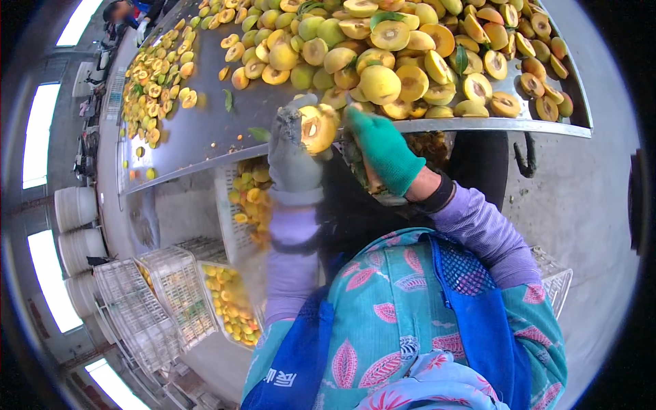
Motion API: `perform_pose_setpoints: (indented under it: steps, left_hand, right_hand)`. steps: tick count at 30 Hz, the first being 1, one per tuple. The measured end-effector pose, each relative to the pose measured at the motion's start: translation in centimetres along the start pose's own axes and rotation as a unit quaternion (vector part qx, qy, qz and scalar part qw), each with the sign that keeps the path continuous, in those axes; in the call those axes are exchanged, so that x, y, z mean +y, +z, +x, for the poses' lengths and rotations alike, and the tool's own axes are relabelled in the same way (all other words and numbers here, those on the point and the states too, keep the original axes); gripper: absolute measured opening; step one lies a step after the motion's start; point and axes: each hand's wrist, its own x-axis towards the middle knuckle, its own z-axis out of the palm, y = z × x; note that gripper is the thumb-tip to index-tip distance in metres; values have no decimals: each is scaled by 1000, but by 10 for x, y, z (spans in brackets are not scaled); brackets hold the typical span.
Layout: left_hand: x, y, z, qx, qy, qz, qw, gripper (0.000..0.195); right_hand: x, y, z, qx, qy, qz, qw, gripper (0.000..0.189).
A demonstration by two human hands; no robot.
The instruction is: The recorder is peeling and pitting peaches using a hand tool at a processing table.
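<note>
My left hand (293, 146), in a worn grey glove, grips a yellow peach half (316, 128) just over the table's near edge. The cut side faces up, showing a pale hollow or stone at its middle. Close to its right is my right hand (382, 148), in a green knit glove with dark, soiled patches. Its fingers are curled, and whatever they may hold is hidden and blurred. Beyond both hands, a heap of halved and whole yellow peaches (379, 84) with a few green leaves covers much of the metal table (205, 123).
A smaller pile of peach halves (154, 102) lies at the table's far left. A raised metal rim (492, 124) runs along the near edge. White plastic crates (177, 297) and peaches in a crate (233, 302) stand lower left. Another person (128, 18) is at the top left.
</note>
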Motion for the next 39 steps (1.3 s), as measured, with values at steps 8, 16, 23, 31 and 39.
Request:
perform_pose_setpoints:
  steps: [8, 16, 23, 31, 39]
  left_hand:
    - [4, 0, 2, -19, 63, 100, 993, 24]
    - [21, 12, 1, 61, -237, -328, 912, 37]
    - [26, 4, 26, -78, -22, -122, 989, 36]
    - [20, 7, 47, -177, -284, -231, 914, 32]
    - [-5, 3, 33, -211, 66, -162, 962, 29]
  right_hand:
    - [21, 0, -8, 26, -328, -347, 878, 42]
    - [23, 5, -4, -29, -271, -304, 913, 42]
    - [28, -7, 1, -45, -287, -285, 914, 44]
    - [14, -8, -5, -357, 124, 310, 872, 35]
    - [15, 5, -4, -427, 200, 388, 792, 36]
